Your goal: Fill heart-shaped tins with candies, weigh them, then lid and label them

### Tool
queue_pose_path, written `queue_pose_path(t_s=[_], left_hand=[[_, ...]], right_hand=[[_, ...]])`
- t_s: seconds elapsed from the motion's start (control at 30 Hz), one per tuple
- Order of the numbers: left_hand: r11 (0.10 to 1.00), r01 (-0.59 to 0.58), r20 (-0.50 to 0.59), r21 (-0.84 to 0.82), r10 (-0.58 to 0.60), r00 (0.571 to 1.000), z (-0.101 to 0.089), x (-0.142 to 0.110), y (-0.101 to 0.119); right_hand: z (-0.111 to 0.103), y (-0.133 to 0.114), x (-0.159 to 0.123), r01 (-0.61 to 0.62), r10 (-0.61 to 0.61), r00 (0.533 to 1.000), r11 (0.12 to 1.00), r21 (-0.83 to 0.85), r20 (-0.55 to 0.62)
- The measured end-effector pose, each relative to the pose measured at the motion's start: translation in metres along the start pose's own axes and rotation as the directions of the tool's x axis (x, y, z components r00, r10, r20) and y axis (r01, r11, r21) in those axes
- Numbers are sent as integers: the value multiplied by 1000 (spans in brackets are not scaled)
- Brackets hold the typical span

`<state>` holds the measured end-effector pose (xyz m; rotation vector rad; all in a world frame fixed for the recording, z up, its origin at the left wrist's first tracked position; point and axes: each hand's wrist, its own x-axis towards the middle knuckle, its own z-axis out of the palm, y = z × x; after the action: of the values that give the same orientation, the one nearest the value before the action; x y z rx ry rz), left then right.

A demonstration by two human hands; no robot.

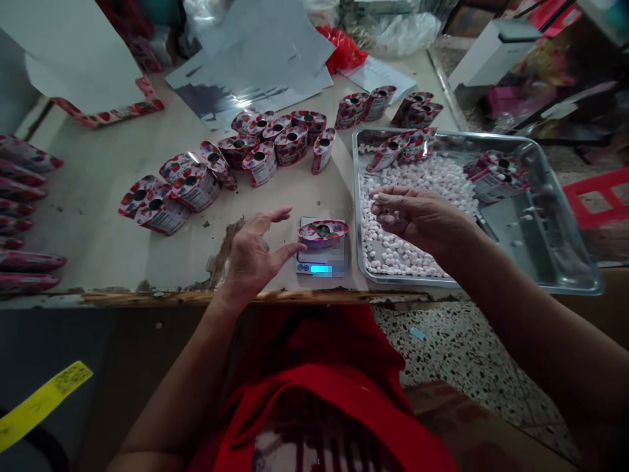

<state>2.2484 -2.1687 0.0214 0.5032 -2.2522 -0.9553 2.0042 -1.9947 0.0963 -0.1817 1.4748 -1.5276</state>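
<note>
An open red-and-white printed pouch (323, 233) stands on a small digital scale (339, 263) with a lit blue display. My left hand (255, 252) is just left of the pouch, thumb and fingers spread apart, the thumb tip close to the scale's edge; it holds nothing. Over the metal tray (565, 249), my right hand (422, 213) pinches a small white candy (377, 196) between thumb and fingertips. Beneath it lies a heap of white round candies (393, 252). Pouches (393, 149) rest at the tray's back, and more (497, 177) at its right.
Several open pouches (292, 141) stand in a cluster behind the scale, with others (157, 206) farther left. Flat pouches (29, 262) are stacked at the left edge. Silvery sheets (265, 59) and a red plastic bag (344, 49) lie at the back. The table's worn front edge (147, 298) is close to me.
</note>
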Motion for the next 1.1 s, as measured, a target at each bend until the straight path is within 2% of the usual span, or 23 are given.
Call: queue_pose_path(t_s=[0.07,0.13,0.2,0.27,0.33,0.37,0.4,0.43,0.47,0.5,0.53,0.57,0.63,0.67,0.7,0.73,0.77,0.83,0.9,0.97,1.03,1.1], left_hand=[[997,63,20,-46,-62,998,9,-1,-1],[993,101,29,-62,-99,995,19,-1,-1],[992,108,59,-72,-104,993,32,1,-1],[990,97,90,-106,-87,992,44,5,2],[989,45,94,-138,-32,995,52,14,8],[992,-10,78,-124,19,997,55,21,13],[992,-92,52,-83,97,994,56,29,19],[979,-201,23,-16,201,979,58,39,26],[944,-325,3,62,325,946,60,50,33],[882,-451,-1,137,455,890,62,61,41],[800,-567,18,196,576,817,65,72,48],[707,-667,51,233,677,735,70,82,55],[538,-802,135,261,802,582,82,99,63],[478,-837,171,268,831,529,90,105,65],[441,-855,199,274,843,499,98,108,64],[430,-859,220,278,842,493,105,110,63],[444,-851,231,281,829,509,111,109,60],[534,-797,196,282,781,593,121,104,55],[655,-702,98,278,708,699,125,95,52],[739,-615,10,277,637,770,125,87,53],[749,-595,1,291,622,783,124,81,55],[719,-619,44,316,641,767,123,78,55]], right_hand=[[10,-5,0,52,-48,997,996,-77,57],[11,-10,1,118,-106,991,982,-151,82],[-1,-13,1,214,-202,977,938,-273,71],[-21,-10,2,302,-314,948,832,-465,54],[-40,0,0,360,-439,898,707,-609,20],[-45,8,-1,380,-496,868,687,-620,-17],[-47,16,-1,396,-529,845,717,-574,-78],[-45,24,-1,410,-528,835,785,-464,-156],[-41,31,-1,416,-487,841,860,-295,-235],[-34,37,1,398,-404,868,914,-84,-287],[-26,41,3,364,-311,899,922,132,-307],[-18,43,5,319,-224,928,889,327,-298],[-6,43,9,230,-100,966,759,610,-240],[-2,42,11,195,-56,974,691,696,-217],[0,41,12,166,-16,979,634,755,-202],[0,40,13,147,20,980,588,795,-197],[0,39,14,136,52,979,551,823,-197],[-4,40,16,121,91,977,503,856,-191],[-8,41,17,100,104,980,487,868,-171],[-10,42,18,74,117,982,488,870,-149],[-10,43,19,65,131,981,478,876,-145],[-9,43,20,70,122,982,466,882,-143]])
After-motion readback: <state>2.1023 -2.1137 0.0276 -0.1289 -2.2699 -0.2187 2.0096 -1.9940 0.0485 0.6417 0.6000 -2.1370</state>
